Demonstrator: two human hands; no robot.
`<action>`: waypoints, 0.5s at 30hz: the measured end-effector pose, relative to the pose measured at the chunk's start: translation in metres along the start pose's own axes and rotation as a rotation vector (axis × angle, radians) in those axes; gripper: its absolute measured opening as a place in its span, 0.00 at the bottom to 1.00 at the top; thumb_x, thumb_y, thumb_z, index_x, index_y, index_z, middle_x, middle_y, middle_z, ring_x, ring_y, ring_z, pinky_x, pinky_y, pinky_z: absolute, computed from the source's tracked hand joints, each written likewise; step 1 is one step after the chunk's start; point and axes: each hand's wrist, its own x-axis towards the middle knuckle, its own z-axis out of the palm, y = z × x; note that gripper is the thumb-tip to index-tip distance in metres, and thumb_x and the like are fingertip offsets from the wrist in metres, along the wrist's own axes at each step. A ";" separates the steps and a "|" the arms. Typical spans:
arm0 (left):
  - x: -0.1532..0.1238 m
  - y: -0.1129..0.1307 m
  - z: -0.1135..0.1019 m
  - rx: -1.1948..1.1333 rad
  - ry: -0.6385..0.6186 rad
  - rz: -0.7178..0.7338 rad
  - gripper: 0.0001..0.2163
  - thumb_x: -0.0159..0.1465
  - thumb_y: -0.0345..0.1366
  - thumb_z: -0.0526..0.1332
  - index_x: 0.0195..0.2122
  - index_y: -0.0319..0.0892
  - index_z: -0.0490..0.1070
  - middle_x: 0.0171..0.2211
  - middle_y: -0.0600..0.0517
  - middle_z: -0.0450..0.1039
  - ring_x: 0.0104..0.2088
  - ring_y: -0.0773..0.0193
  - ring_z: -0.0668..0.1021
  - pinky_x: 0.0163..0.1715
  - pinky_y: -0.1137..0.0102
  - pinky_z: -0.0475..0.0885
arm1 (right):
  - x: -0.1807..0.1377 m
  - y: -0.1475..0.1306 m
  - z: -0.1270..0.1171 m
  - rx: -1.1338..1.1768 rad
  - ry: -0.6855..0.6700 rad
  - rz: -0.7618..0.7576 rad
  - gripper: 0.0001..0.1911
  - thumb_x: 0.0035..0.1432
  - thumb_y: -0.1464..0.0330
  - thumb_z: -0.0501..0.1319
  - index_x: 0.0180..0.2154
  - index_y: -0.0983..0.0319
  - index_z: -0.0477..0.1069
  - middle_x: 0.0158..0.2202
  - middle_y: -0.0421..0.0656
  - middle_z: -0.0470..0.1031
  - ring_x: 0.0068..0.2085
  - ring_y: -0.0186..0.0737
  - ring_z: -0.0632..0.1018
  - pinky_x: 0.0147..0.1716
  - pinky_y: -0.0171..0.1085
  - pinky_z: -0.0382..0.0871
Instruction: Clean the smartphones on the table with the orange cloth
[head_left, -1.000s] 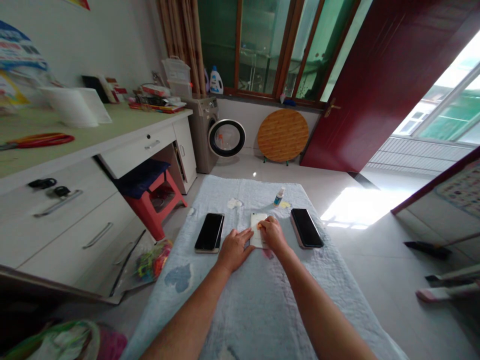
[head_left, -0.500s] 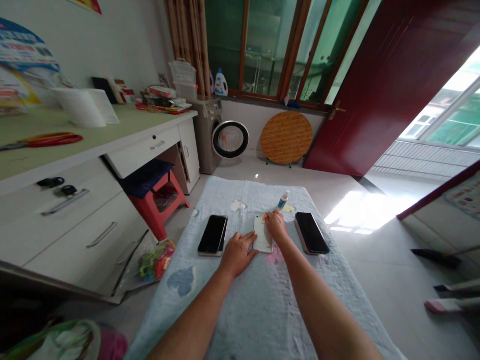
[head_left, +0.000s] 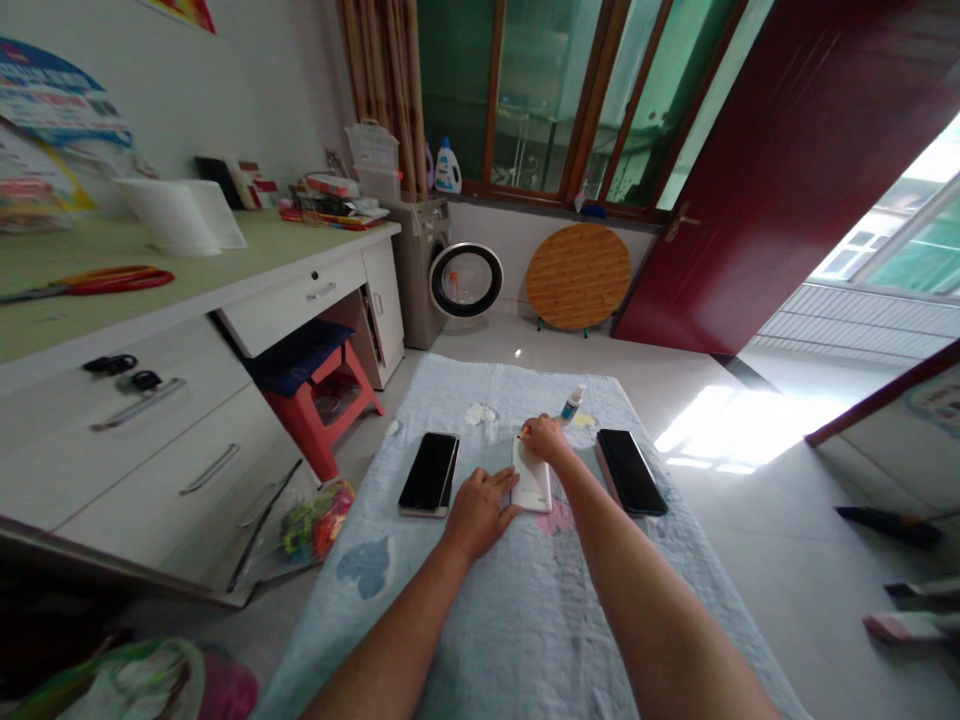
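A white phone lies back-side up on the cloth-covered table. Along its left edge rest the fingers of my left hand, stretched out, with the thumb apart. My right hand is closed over the phone's far end, pinching a small orange thing that is mostly hidden by the fingers. Just beyond that hand stands a small spray bottle with a white cap and blue label. To the left lies a stack of phones with dark screens, and to the right another stack.
Pale blue cloth covers the table. A desk runs along the left, with a red stool partly under it. Behind stand a washing machine with its round door ajar and a round wooden tabletop.
My right hand has shifted slightly toward the phone's far left corner, with the orange thing still in its fingers. My left hand stays against the phone's edge. The view has moved slightly.
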 end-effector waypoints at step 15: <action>-0.002 0.002 -0.002 -0.004 0.029 -0.009 0.21 0.63 0.41 0.61 0.58 0.48 0.65 0.61 0.54 0.65 0.45 0.53 0.69 0.46 0.59 0.67 | 0.001 0.004 -0.003 0.007 -0.033 -0.011 0.13 0.58 0.70 0.56 0.40 0.62 0.79 0.42 0.52 0.77 0.43 0.42 0.76 0.43 0.36 0.61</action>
